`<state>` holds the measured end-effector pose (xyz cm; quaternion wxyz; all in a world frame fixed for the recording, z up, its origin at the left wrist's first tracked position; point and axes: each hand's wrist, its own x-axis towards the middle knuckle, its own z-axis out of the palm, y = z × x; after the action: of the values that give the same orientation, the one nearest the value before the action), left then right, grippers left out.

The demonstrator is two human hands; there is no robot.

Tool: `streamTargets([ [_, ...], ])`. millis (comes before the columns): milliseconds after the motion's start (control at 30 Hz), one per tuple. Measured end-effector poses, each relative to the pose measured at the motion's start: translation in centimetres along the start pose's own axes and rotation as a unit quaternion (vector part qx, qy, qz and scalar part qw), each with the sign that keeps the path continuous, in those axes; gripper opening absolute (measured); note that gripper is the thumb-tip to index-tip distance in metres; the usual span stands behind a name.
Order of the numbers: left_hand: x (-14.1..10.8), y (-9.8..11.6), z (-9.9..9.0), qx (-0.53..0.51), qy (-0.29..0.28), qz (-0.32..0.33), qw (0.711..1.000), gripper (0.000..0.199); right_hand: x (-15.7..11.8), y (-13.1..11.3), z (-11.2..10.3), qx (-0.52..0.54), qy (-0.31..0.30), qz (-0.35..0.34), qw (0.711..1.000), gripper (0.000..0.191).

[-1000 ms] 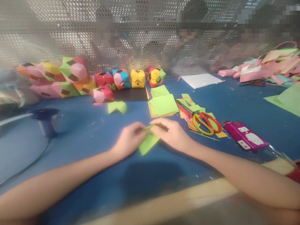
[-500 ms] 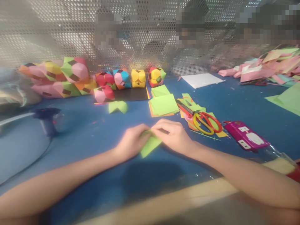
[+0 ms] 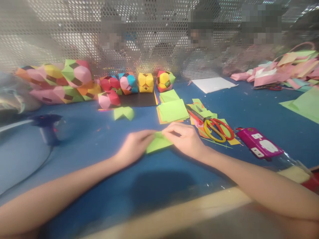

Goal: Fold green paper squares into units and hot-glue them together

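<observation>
A light green piece of paper (image 3: 158, 143) is held between my two hands, low over the blue table. My left hand (image 3: 136, 143) grips its left side, fingers pressed together. On the other side my right hand (image 3: 183, 137) pinches the upper right edge between thumb and fingers. Just beyond them lies a stack of green paper squares (image 3: 173, 110), with orange sheets showing underneath. Scissors (image 3: 215, 127) with yellow and red handles rest on paper scraps to the right. A folded green paper piece (image 3: 124, 113) stands on the table, left of the stack.
Colourful folded-paper balls (image 3: 77, 73) line the back left, by a perforated metal screen (image 3: 159, 43). A blue glue gun (image 3: 48, 127) stands at left. At right lie a purple phone-like case (image 3: 259, 142), a white sheet (image 3: 213, 84) and a pile of paper strips (image 3: 276, 73).
The green paper has turned in my hands, its lower corner swinging up so that it lies more level. My left hand has shifted slightly left; the right stays pinching.
</observation>
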<state>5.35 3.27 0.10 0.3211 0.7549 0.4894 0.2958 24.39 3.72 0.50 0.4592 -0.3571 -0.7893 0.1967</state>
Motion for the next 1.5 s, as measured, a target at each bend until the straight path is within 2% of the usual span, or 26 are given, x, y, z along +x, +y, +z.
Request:
streamTargets([
  [167, 0.2, -0.6, -0.6, -0.060, -0.050, -0.025, 0.997, 0.032, 0.3, 0.7, -0.3, 0.019, -0.011, 0.076, 0.997, 0.012],
  [300, 0.3, -0.5, -1.2, -0.107, -0.051, -0.045, 0.992, 0.036, 0.3, 0.8, -0.4, 0.008, -0.020, 0.074, 0.997, 0.013],
  [367, 0.4, -0.1, -1.3, -0.111, -0.039, -0.037, 0.992, 0.038, 0.3, 0.7, -0.4, -0.008, -0.026, 0.039, 0.999, 0.013],
  [433, 0.4, 0.3, -1.2, -0.080, -0.035, -0.011, 0.996, 0.036, 0.3, 0.6, -0.3, -0.030, -0.037, -0.024, 0.999, 0.014],
  [533, 0.4, 0.8, -0.7, -0.008, -0.035, 0.026, 0.999, 0.017, 0.1, 0.4, 0.1, -0.058, -0.060, -0.123, 0.989, 0.015],
  [600, 0.4, 0.8, -0.5, 0.011, -0.024, 0.026, 0.999, 0.012, -0.1, 0.2, 0.3, -0.060, -0.048, -0.139, 0.987, 0.011],
  [667, 0.3, 0.7, -0.2, 0.005, 0.014, 0.008, 1.000, 0.008, -0.1, 0.0, 0.5, -0.054, -0.014, -0.093, 0.994, 0.017],
  [733, 0.3, 0.5, -0.1, -0.018, 0.056, -0.017, 0.998, 0.006, -0.1, -0.1, 0.6, -0.045, 0.009, 0.002, 0.999, 0.029],
  [767, 0.3, 0.4, 0.0, -0.032, 0.071, -0.030, 0.997, 0.005, 0.0, -0.1, 0.7, -0.038, 0.010, 0.051, 0.998, 0.029],
  [833, 0.3, 0.4, 0.2, -0.052, 0.086, -0.051, 0.994, 0.006, 0.1, 0.1, 0.9, -0.026, 0.001, 0.120, 0.992, 0.016],
  [867, 0.3, 0.4, 0.3, -0.057, 0.087, -0.058, 0.993, 0.006, 0.2, 0.1, 1.0, -0.023, -0.003, 0.130, 0.991, 0.009],
  [967, 0.2, 0.4, 0.6, -0.061, 0.086, -0.072, 0.992, 0.007, 0.2, 0.4, 1.3, -0.018, 0.002, 0.097, 0.995, 0.014],
  [1167, 0.1, 0.1, 1.0, -0.077, 0.072, -0.091, 0.990, 0.009, -0.1, 0.5, 1.6, 0.002, 0.004, 0.053, 0.999, 0.011],
  [1367, 0.3, -0.5, 0.9, -0.128, 0.058, -0.101, 0.985, 0.012, -0.3, 1.0, 1.5, 0.012, -0.011, -0.081, 0.997, 0.015],
  [1500, 0.3, -0.5, 0.9, -0.130, 0.058, -0.103, 0.984, 0.013, -0.5, 1.4, 1.6, 0.010, -0.018, -0.116, 0.993, 0.017],
])
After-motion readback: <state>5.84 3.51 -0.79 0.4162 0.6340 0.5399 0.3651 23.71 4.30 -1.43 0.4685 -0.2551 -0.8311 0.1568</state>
